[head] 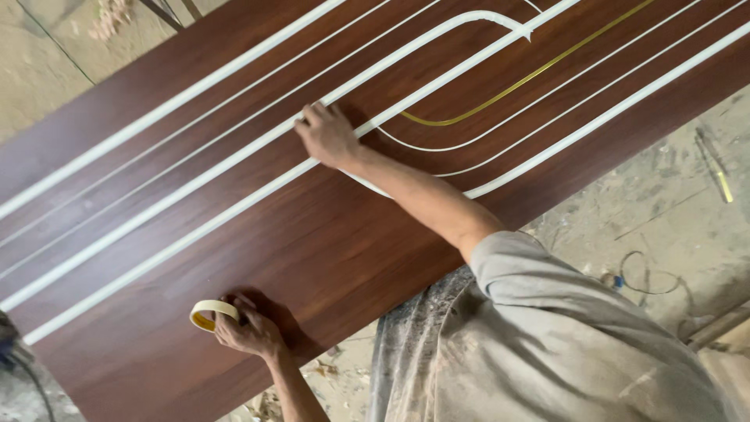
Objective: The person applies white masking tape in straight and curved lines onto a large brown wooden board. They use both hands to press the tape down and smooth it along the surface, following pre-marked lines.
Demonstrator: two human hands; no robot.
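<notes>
Right hand (328,137) lies flat with fingers extended, gripping nothing, pressing a white tape strip (234,160) onto the dark wood panel (328,258); left hand (248,328) is curled loosely over the tape roll (212,312), which sits on the panel near its lower edge. Risk: uneven finger pressure probably lets the strip wander off its line or trap a wrinkle, most likely at the curved runs beside the gold strip (531,76). A careless sleeve (539,273) could also lift tape under the forearm.
</notes>
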